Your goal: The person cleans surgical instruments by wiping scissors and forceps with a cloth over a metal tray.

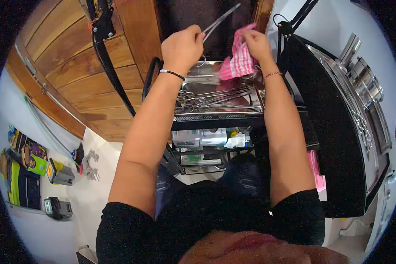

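My left hand (183,47) is closed on a long metal scissor-like instrument (220,21), its tips pointing up and to the right. One ring of the instrument hangs below my fingers. My right hand (256,44) pinches a pink and white checked cloth (239,61), which hangs down beside the instrument without visibly touching it. Below both hands, a shiny metal tray (215,80) sits on a black cart. Several ringed metal instruments (211,98) lie together in its nearer part.
A black shelf (334,132) on the right bears a tray of instruments and metal containers (366,81). White packages (200,137) fill the cart's lower shelf. Wooden doors (97,53) stand at the left. A pink item (316,170) is by my right arm.
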Available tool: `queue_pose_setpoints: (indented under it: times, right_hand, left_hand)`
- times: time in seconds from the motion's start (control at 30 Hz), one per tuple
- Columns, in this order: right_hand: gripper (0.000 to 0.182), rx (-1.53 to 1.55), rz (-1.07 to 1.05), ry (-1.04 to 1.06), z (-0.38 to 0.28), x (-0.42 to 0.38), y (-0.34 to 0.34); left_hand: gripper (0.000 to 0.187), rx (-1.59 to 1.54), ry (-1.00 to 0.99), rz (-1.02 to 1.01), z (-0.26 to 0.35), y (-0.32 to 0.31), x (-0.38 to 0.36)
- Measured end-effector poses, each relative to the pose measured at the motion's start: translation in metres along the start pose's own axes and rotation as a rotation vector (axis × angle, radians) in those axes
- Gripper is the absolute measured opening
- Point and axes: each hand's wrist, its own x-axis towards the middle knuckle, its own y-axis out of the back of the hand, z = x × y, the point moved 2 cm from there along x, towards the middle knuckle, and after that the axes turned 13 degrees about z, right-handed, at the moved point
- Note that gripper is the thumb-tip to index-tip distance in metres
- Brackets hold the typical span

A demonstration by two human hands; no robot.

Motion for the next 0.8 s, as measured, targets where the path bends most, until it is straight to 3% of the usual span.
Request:
queue_pose_setpoints:
  times: [0.13,0.17,0.3,0.37,0.4,0.47,0.63,0.8]
  right_hand:
    - [0.027,-0.258,-0.327,0.039,0.001,-0.008,-0.006]
    - [0.027,-0.261,-0.316,0.029,-0.005,-0.01,-0.004]
    - [0.029,-0.028,0.247,0.241,-0.054,-0.007,0.019]
    - [0.025,0.03,0.331,0.477,-0.084,-0.011,0.016]
    - [0.025,0.024,0.337,0.476,-0.093,-0.015,0.012]
    - [0.017,0.114,0.125,0.829,-0.11,-0.026,0.001]
    - [0.017,0.016,0.083,0.665,-0.095,-0.024,0.008]
    - [0.024,-0.124,0.25,0.505,-0.062,0.001,0.033]
  left_hand:
    - [0.021,-0.148,0.07,0.063,-0.001,0.01,0.004]
    - [0.021,-0.153,0.057,0.057,0.001,0.009,0.003]
    - [0.021,-0.1,-0.024,-0.069,0.008,-0.002,-0.006]
    - [0.022,-0.12,-0.042,-0.08,0.014,-0.008,-0.012]
    - [0.022,-0.136,-0.047,-0.089,0.018,-0.011,-0.016]
    - [0.022,-0.164,-0.056,-0.108,0.023,-0.015,-0.02]
    - [0.025,-0.317,-0.011,-0.237,0.023,-0.008,-0.016]
    - [0.028,-0.438,0.123,-0.361,0.022,-0.009,-0.015]
